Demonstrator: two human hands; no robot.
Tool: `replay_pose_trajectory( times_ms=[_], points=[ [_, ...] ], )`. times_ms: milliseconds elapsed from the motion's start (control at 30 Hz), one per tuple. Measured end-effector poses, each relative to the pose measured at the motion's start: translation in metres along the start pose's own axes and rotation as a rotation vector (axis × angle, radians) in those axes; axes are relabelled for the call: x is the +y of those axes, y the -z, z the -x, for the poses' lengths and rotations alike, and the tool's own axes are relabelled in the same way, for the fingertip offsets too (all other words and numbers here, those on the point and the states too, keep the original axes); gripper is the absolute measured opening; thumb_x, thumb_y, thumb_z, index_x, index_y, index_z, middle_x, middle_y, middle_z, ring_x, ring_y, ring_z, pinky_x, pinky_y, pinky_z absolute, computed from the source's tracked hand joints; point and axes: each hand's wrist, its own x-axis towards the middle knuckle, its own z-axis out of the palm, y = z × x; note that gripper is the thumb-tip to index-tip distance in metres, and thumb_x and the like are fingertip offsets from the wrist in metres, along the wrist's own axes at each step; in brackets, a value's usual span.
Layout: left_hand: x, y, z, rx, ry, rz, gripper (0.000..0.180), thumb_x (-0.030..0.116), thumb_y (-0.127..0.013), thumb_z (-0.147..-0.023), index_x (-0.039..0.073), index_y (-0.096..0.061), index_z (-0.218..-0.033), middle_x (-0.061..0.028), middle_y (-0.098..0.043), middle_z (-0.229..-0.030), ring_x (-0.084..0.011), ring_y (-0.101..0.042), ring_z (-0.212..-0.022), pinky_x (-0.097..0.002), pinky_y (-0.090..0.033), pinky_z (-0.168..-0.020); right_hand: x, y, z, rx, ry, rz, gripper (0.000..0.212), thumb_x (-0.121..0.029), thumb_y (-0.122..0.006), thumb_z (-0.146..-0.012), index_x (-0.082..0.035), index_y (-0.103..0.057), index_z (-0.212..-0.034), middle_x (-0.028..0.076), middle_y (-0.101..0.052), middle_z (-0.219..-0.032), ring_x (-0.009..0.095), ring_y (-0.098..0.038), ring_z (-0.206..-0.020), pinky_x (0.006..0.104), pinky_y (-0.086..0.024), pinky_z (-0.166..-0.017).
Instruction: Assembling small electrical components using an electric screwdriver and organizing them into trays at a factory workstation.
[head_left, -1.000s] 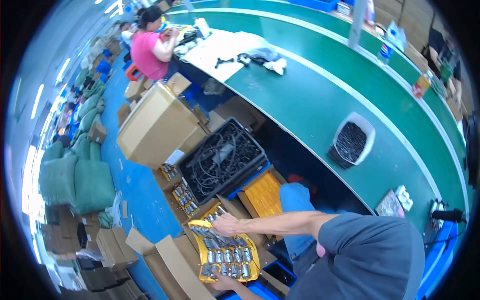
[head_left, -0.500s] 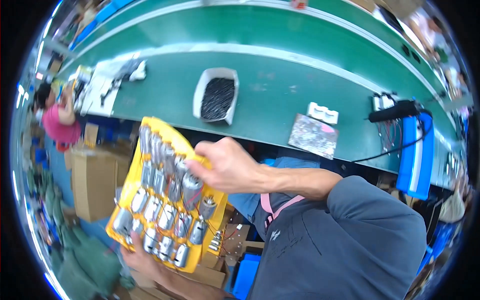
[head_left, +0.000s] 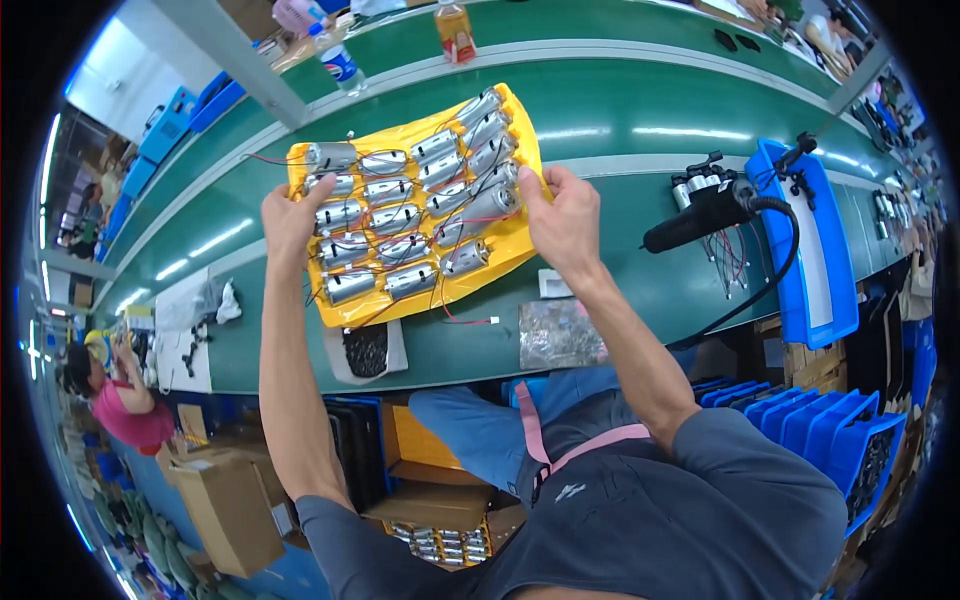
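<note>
A yellow plastic tray [head_left: 512, 250] is lifted above the green bench, tilted, with its contents facing up. Rows of silver cylindrical motors [head_left: 408, 279] lie in it, with thin red and black wires trailing across them; one wire with a white plug hangs past the near edge. My left hand [head_left: 290, 225] grips the tray's left edge, thumb on top. At the right edge my right hand [head_left: 566, 225] clasps it the same way. Below the tray, partly covered by it, stands a white box [head_left: 396, 350] of small black parts. My fingers under the tray are hidden.
A speckled flat block [head_left: 560, 335] and a white holder [head_left: 553, 283] are on the bench. Further right are a black corded power tool [head_left: 695, 217] and a blue bin [head_left: 848, 305]. Bottles [head_left: 338, 62] stand beyond. A cardboard box [head_left: 225, 510] and a co-worker [head_left: 135, 412] are at left.
The tray of motors has moved up from the lower left, beside the bench, to above the bench, and has turned. My left hand has come up with it. The view has shifted too.
</note>
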Motion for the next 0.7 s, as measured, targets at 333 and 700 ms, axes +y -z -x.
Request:
replay_pose_trajectory(
  times_ms=[333, 700],
  points=[
    [-0.083, -0.054, -0.061, -0.096, 0.168, 0.033, 0.041, 0.020, -0.077, -0.071, -0.010, -0.059, -0.092, -0.0126, -0.064, -0.082, -0.0157, -0.061, -0.068, -0.0298, -0.048, -0.060, 0.077, -0.019, -0.004, 0.009, -0.114, 0.261, 0.037, -0.029, -0.058, -0.086, 0.007, -0.062, -0.080, 0.021, -0.061, -0.067, 0.030, -0.061, -0.060, 0.0377, -0.046, -0.058],
    [-0.126, -0.071, -0.089, -0.187, 0.276, 0.136, 0.043, 0.026, -0.079, -0.068, -0.010, -0.063, -0.085, -0.0147, -0.065, -0.083, -0.0201, -0.063, -0.067, -0.0330, -0.049, -0.059, 0.111, -0.003, -0.014, -0.202, -0.240, 0.625, 0.043, -0.032, -0.052, -0.089, 0.007, -0.061, -0.073, 0.028, -0.060, -0.074, 0.045, -0.059, -0.075, 0.0464, -0.046, -0.067]
  ],
)
